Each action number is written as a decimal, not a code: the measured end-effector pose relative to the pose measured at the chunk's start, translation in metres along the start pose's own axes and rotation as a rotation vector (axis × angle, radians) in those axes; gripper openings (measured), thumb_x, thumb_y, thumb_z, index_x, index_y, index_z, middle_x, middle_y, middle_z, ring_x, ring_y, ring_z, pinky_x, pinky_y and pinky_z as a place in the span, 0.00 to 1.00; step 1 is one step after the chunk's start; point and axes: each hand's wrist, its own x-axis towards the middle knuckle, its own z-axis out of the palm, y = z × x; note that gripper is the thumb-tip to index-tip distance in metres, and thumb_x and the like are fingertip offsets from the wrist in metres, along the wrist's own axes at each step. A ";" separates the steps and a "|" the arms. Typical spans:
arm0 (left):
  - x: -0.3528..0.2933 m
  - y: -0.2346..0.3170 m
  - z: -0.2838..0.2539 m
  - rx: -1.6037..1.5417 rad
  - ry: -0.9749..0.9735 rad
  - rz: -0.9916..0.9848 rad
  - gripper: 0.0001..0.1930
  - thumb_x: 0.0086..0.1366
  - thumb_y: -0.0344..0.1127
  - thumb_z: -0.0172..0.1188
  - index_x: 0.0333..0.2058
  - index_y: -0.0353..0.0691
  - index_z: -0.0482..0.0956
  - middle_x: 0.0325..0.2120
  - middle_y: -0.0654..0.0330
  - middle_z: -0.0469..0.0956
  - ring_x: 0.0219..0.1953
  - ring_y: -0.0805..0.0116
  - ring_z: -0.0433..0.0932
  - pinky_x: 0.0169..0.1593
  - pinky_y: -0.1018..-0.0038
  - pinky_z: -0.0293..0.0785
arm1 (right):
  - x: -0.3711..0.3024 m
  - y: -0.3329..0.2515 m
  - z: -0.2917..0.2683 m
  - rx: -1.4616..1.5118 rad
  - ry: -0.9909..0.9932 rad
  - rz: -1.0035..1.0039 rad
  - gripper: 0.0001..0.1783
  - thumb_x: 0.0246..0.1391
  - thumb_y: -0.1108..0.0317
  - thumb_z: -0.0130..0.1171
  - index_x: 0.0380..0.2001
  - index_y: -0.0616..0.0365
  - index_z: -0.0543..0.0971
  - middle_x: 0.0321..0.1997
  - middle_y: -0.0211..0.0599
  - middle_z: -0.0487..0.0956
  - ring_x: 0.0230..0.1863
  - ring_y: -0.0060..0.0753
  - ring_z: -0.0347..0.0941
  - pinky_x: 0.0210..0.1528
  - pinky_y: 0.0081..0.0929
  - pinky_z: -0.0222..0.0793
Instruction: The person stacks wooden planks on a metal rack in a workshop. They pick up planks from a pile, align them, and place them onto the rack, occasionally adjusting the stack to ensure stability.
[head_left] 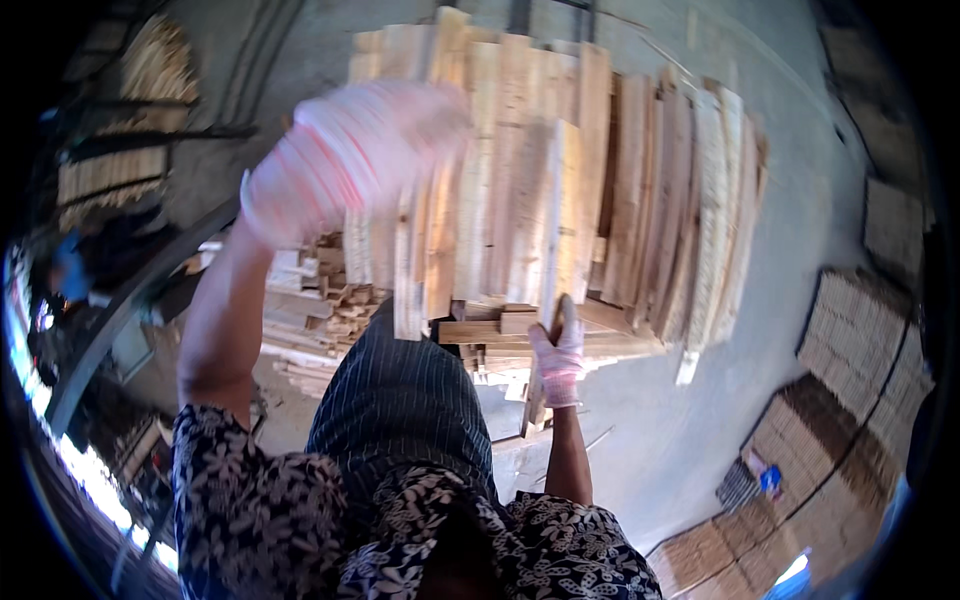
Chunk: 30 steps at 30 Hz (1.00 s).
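My right hand (559, 352), in a white and pink work glove with dark fingertips, grips the near end of a narrow wooden slat (566, 215). That slat points away from me over a layer of wooden slats (492, 190) laid side by side. Raised above the left part of the layer is my left hand (375, 145) in a similar glove. Motion smears its fingers, so its grip is hidden from me. Below the layer, more slats (480, 330) lie crosswise, near my dark striped trousers.
Loose short wood pieces (320, 335) are heaped at the left. A curved-looking dark bar (130, 300) runs beyond them. Strapped bundles of wood (860, 320) stand along the right side on the grey floor (700, 450). More stacked wood (158, 60) sits at the far left.
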 end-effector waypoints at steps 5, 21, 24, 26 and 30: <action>0.055 0.141 0.037 -0.760 -0.397 0.143 0.14 0.70 0.37 0.57 0.50 0.42 0.79 0.39 0.58 0.81 0.39 0.60 0.80 0.44 0.67 0.78 | 0.016 0.044 0.005 -0.212 -0.021 0.120 0.42 0.52 0.62 0.70 0.70 0.44 0.65 0.51 0.49 0.72 0.50 0.49 0.71 0.52 0.42 0.70; 0.077 0.182 0.076 -0.700 -0.485 0.295 0.16 0.71 0.41 0.53 0.54 0.42 0.76 0.36 0.59 0.79 0.31 0.66 0.79 0.33 0.69 0.77 | 0.229 0.005 -0.012 -0.950 0.202 0.255 0.46 0.60 0.68 0.57 0.75 0.28 0.48 0.49 0.49 0.70 0.49 0.52 0.72 0.49 0.51 0.70; 0.075 0.190 0.078 -0.716 -0.483 0.293 0.17 0.71 0.41 0.52 0.54 0.42 0.76 0.35 0.59 0.79 0.30 0.67 0.79 0.31 0.70 0.77 | 0.239 0.011 -0.011 -1.022 0.207 0.243 0.47 0.61 0.69 0.56 0.76 0.26 0.45 0.48 0.49 0.70 0.47 0.51 0.72 0.48 0.50 0.72; 0.078 0.196 0.080 -0.727 -0.481 0.307 0.17 0.71 0.42 0.52 0.55 0.43 0.75 0.35 0.59 0.79 0.29 0.67 0.79 0.30 0.70 0.77 | 0.249 0.031 -0.007 -1.097 0.180 0.341 0.49 0.61 0.70 0.56 0.76 0.25 0.43 0.46 0.48 0.70 0.44 0.49 0.72 0.44 0.48 0.75; 0.086 0.193 0.085 -0.736 -0.474 0.283 0.18 0.72 0.43 0.51 0.56 0.43 0.75 0.34 0.59 0.79 0.27 0.69 0.78 0.27 0.71 0.77 | 0.262 0.025 -0.029 -1.101 0.277 0.169 0.46 0.61 0.69 0.55 0.76 0.32 0.46 0.42 0.44 0.72 0.39 0.47 0.75 0.37 0.47 0.78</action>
